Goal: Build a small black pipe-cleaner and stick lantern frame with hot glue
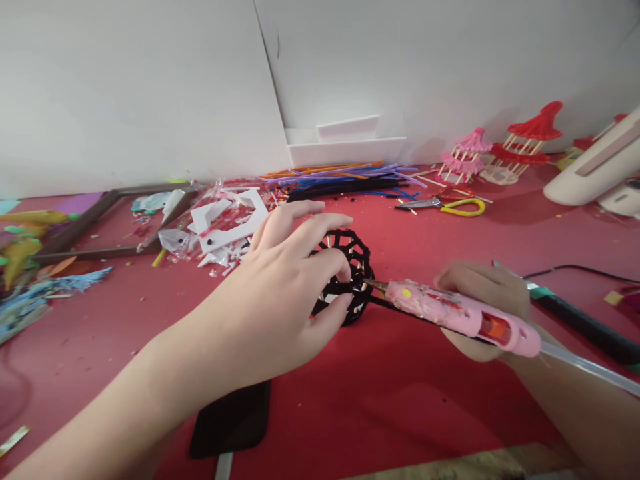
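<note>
A small round cage of black fuzzy pipe cleaner and pale sticks (357,250) stands on the red table, partly behind my fingers. My left hand (295,280) reaches over it from the left, thumb and forefinger pinching its black pipe cleaner (340,288). In my right hand (485,293) is a pink hot glue gun (440,308), its metal nozzle against or very near the cage beside my left fingertips. A clear glue stick (590,367) sticks out of the gun's rear. A black pipe cleaner length runs from the cage beneath the gun.
Pipe cleaners (345,177) lie along the back wall, near yellow-handled scissors (463,206). Pink (465,157) and red (525,143) stick pavilions stand at back right. White scraps (230,227) and a brown frame (100,253) lie left. A black phone (233,420) lies in front.
</note>
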`<state>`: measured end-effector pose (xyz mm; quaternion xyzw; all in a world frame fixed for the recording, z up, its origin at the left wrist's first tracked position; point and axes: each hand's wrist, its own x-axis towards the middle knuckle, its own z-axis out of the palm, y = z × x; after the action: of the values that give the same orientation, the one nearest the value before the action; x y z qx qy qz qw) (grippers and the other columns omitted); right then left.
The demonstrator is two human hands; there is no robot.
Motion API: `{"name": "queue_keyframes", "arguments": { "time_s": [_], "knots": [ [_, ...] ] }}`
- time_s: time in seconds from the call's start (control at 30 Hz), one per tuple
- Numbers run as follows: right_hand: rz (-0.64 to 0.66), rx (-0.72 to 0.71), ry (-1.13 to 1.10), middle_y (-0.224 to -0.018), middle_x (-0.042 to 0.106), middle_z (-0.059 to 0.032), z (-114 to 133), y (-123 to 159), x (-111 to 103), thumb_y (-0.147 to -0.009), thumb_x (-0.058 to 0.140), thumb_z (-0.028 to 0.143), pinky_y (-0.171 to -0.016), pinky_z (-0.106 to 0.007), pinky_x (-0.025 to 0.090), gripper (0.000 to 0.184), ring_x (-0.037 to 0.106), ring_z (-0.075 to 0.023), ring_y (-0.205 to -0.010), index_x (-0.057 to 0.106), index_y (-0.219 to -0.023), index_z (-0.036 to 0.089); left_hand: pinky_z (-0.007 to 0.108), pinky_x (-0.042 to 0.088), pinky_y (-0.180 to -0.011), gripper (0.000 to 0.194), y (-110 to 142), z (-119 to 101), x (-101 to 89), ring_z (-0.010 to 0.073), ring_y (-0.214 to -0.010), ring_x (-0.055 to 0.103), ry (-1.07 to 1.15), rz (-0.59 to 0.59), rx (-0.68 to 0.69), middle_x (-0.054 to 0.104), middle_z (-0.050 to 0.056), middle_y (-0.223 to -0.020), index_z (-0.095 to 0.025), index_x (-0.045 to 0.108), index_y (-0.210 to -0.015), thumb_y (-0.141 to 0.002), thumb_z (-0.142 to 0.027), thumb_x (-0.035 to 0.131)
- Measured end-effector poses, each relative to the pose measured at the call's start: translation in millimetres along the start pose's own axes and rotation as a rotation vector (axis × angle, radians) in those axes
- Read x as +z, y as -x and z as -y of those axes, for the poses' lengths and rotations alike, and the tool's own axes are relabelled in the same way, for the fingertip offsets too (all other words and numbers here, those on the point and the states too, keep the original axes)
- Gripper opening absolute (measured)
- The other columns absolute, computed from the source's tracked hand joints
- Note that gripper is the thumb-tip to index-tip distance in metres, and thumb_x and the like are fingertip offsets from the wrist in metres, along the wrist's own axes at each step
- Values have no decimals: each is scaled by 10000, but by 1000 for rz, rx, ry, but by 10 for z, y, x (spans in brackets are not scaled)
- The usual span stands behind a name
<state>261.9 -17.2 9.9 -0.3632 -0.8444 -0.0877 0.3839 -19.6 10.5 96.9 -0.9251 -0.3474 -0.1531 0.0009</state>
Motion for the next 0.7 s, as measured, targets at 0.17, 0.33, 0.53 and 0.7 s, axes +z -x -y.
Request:
{"name": "queue_keyframes", "arguments": {
  "time_s": [0.17, 0.33, 0.53, 0.7],
  "knots": [
    [22, 14, -56, -681, 612, 4, -16, -31, -20, -817, 552, 236, -523, -309, 439, 121, 581, -174, -549, 492, -915, 275, 639, 329, -1177, 90, -5, 2, 2, 375, -1422, 338, 6, 17, 12, 534, 94, -1410, -220, 650, -884, -877, -262, 570],
    [23, 12, -27, -678, 618, 17, -30, -5, -9, -816, 559, 261, -495, -287, 418, 69, 572, -147, -540, 504, -856, 263, 636, 363, -1148, 90, -1, 32, -19, 368, -1435, 315, 3, 40, 23, 520, 70, -1423, -235, 646, -881, -881, -238, 556],
    [-18, 89, 19, -680, 618, -4, -52, 104, 21, -822, 554, 298, -504, -313, 419, 55, 582, -177, -571, 505, -825, 274, 636, 357, -1155, 87, 11, 96, -76, 363, -1432, 316, 44, 71, 45, 513, 40, -1431, -252, 637, -865, -869, -232, 552],
    [37, 40, -2, -704, 628, -20, -80, 98, -17, -857, 480, 296, -512, -311, 410, 46, 607, -177, -596, 494, -836, 257, 611, 364, -1153, 80, 6, 121, -83, 353, -1424, 326, 62, 77, 60, 512, 50, -1414, -251, 636, -873, -860, -217, 564]
  ]
}}
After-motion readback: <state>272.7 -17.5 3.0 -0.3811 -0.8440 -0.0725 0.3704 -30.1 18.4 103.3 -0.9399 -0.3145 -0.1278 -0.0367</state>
